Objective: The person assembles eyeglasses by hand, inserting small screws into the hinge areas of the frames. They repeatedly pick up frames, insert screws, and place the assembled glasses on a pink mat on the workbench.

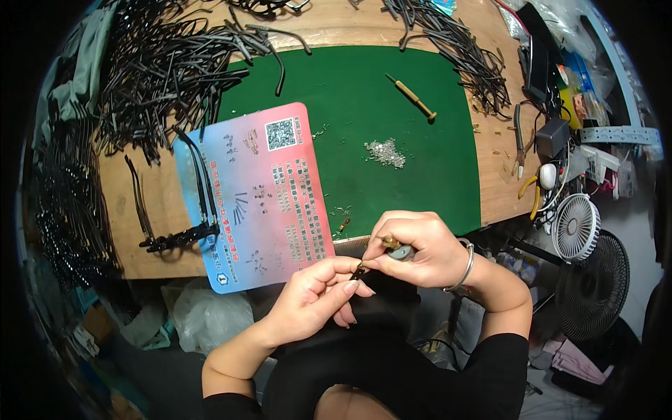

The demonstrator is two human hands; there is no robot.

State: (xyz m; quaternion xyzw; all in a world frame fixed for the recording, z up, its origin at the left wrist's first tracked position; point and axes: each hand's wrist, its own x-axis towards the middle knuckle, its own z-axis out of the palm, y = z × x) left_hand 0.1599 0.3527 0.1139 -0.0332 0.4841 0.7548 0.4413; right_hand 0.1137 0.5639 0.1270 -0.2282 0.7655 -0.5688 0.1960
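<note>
My left hand (316,292) pinches a small dark piece with a gold-coloured glint (359,271) between thumb and fingers; most of it is covered. Against it, my right hand (425,246) is closed round a small screwdriver (399,252), whose brass-coloured and grey end shows between the fingers. The screwdriver's tip is hidden at the dark piece. Both hands meet just off the near edge of the green mat (420,189). Close above them lies a small brown-and-gold part (344,225).
A heap of small clear bits (386,153) and a brass screwdriver (411,96) lie on the mat. At left, a blue-and-pink printed sheet (245,168) carries tiny parts. Black eyeglass temples (168,77) pile up behind. Pliers (519,140) and a white fan (576,225) are at right.
</note>
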